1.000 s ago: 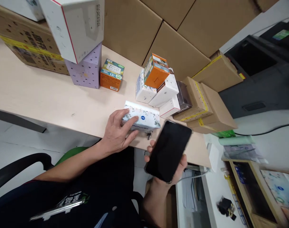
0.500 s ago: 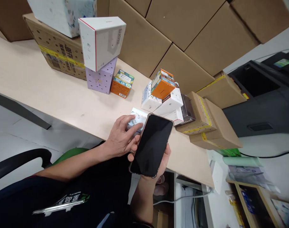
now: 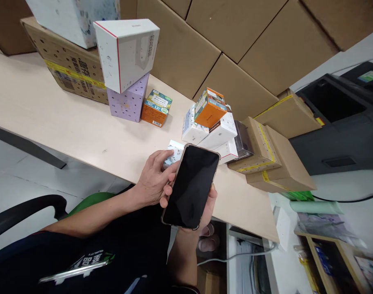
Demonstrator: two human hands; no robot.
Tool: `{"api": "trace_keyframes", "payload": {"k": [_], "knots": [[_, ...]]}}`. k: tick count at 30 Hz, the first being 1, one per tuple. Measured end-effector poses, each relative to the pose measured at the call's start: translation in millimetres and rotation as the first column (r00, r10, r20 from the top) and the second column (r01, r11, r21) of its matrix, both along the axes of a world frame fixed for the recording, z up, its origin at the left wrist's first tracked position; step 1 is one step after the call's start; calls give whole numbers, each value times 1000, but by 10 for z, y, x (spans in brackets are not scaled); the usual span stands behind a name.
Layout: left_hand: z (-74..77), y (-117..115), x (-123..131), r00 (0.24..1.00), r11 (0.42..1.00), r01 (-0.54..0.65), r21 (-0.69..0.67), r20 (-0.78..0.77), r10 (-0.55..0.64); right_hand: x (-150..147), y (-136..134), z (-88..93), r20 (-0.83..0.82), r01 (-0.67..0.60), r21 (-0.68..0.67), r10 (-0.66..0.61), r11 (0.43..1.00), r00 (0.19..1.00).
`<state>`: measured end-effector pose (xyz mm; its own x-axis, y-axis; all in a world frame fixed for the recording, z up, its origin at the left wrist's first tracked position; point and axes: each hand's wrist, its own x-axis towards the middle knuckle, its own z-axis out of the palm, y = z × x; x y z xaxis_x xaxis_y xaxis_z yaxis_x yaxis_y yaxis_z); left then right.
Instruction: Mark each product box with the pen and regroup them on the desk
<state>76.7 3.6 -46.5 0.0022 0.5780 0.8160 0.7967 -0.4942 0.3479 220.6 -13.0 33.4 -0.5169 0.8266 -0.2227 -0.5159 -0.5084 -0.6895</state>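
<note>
The phone (image 3: 191, 188) shifts toward nine o'clock, from beside the box (image 3: 174, 153) to in front, hiding its three-o'clock end, visible a second ago.

The left hand (image 3: 152, 178) is palm down, fingers (image 3: 162, 157) bent; the right hand (image 3: 208, 207) curls, palm up.

The pale wood desk (image 3: 79, 126) bears a dotted carton (image 3: 73, 75) at left, then a purple box (image 3: 127, 102) with an orange box (image 3: 156, 111) just beside it. Farther right stand a white-floral box (image 3: 194, 130), a dark box (image 3: 244, 141) and taped cartons (image 3: 258, 143). Near the front edge lies a floral pack (image 3: 174, 149), partly hidden.
</note>
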Motion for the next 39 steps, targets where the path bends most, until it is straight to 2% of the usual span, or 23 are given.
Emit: {"api": "trace_keyframes", "payload": {"k": [6, 12, 16, 19, 22, 29, 39], "knots": [[10, 0, 10, 1000, 1000, -9, 1, 21, 9, -31, -6, -40, 15, 47, -22, -47, 999, 999], [14, 0, 9, 1000, 1000, -22, 6, -12, 22, -11, 1, 12, 154, 38, -1, -38, 999, 987], [-17, 1, 17, 999, 999, -50, -9, -11, 50, -41, 8, -21, 97, 45, -9, -44, 999, 994], [-27, 11, 27, 998, 998, -60, 24, -6, 60, -80, 11, -61, 39, 110, -85, -107, 990, 994], [-17, 20, 30, 999, 998, -44, 51, -6, 45, -106, 15, -61, -2, 123, -139, -125, 983, 992], [-15, 15, 24, 999, 998, -46, 39, -20, 46, -119, 1, 50, 149, 113, -122, -94, 986, 984], [-40, 20, 22, 998, 997, -59, 43, -16, 60, -113, 13, 39, 151, 92, -76, -80, 993, 985]]}}
